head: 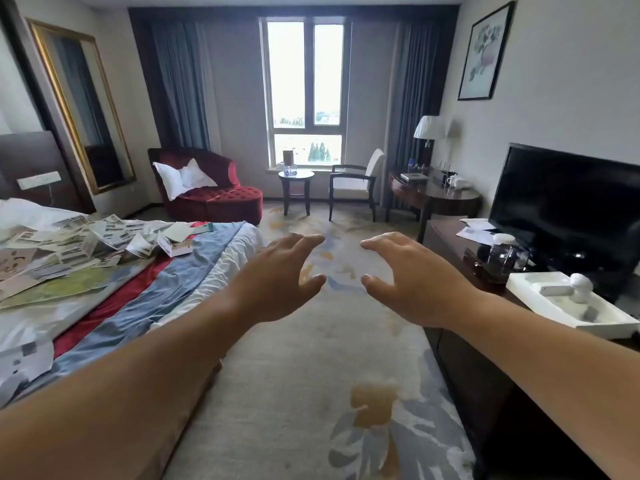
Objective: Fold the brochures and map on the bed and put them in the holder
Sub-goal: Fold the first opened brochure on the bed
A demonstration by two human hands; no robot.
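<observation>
Several unfolded brochures [79, 242] lie scattered across the bed [194, 275] at the left, and a green map [65, 287] is spread flat beside them near the bed's edge. A small white box-like holder [175, 245] sits on the bed among the papers. Another printed sheet [20, 362] lies at the bed's near corner. My left hand [280, 278] and my right hand [405, 275] are stretched out in front of me over the carpet, palms down, fingers spread and loosely bent, holding nothing. Both hands are to the right of the bed, apart from the papers.
A dark low cabinet [460, 299] at the right carries a TV [568, 206], a white tray [568, 306] and a glass jar [505, 254]. A red chaise [211, 192], a round side table [296, 188], a chair [356, 185] and a desk [433, 195] stand by the window.
</observation>
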